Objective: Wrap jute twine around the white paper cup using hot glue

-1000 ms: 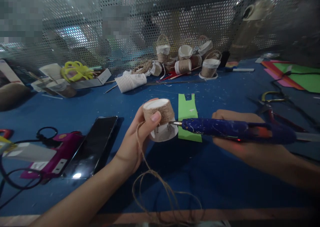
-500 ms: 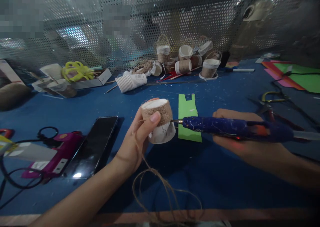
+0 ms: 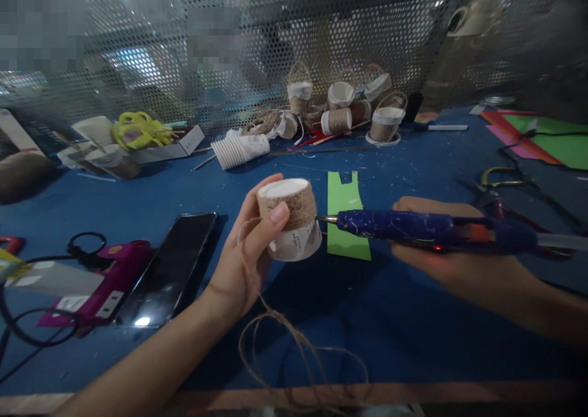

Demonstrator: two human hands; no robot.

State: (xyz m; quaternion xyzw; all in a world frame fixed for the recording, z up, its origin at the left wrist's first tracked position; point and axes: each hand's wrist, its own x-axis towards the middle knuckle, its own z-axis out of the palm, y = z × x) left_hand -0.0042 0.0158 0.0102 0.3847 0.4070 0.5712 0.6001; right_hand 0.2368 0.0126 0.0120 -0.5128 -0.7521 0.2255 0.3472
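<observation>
My left hand is closed round a white paper cup held upside down above the table. Brown jute twine wraps the upper half of the cup, and a loose strand hangs past my wrist to the table's front edge. In my right hand is a blue glue gun, its metal nozzle pointing left at the lower edge of the wound twine. The nozzle tip touches or nearly touches the cup. Beneath the nozzle lies a notched green paper piece.
A phone and a purple power strip with cables lie at left. Stacked paper cups and several twine-wrapped baskets stand along the perforated metal screen. Pliers and coloured sheets are at right.
The cup has shifted slightly left and up in my left hand. The glue gun has risen a little, its nozzle staying at the twine's lower edge.
</observation>
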